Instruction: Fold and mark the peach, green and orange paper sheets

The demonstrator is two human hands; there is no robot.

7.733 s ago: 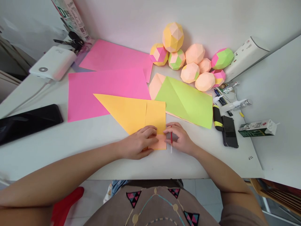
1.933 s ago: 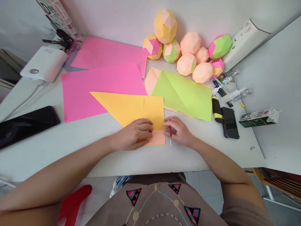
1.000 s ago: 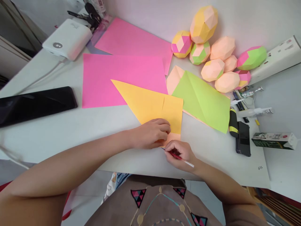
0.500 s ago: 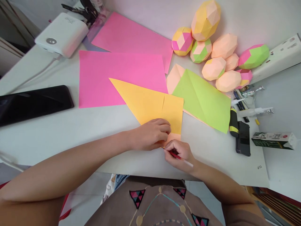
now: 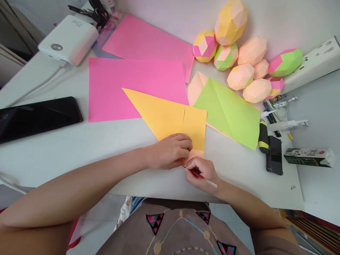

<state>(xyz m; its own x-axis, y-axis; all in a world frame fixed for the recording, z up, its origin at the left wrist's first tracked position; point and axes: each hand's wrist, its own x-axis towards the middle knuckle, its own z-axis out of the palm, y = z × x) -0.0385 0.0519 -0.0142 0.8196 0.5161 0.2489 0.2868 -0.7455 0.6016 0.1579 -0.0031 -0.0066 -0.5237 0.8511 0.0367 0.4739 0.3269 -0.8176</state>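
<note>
My left hand (image 5: 170, 151) lies curled, fingers pressed down on the near corner of a folded orange paper (image 5: 170, 115) and a small peach paper square (image 5: 196, 154) under it. My right hand (image 5: 202, 173) is closed on a thin red pen (image 5: 203, 177), its tip touching the lower edge of the peach square, just below my left fingers. Both hands work at the front edge of the white table (image 5: 79, 145).
Two pink sheets (image 5: 132, 85) lie behind the orange paper, a green folded sheet (image 5: 228, 111) to its right. Several paper polyhedra (image 5: 247, 76) sit at the back wall. A black tablet (image 5: 37, 117) and white device (image 5: 67, 39) lie left; pens, a phone (image 5: 275, 156) and a carton (image 5: 308, 157) right.
My right hand swung from the right side of the peach square down to its lower edge, the pen now lying slanted. Over the last half second, almost nothing has moved.
</note>
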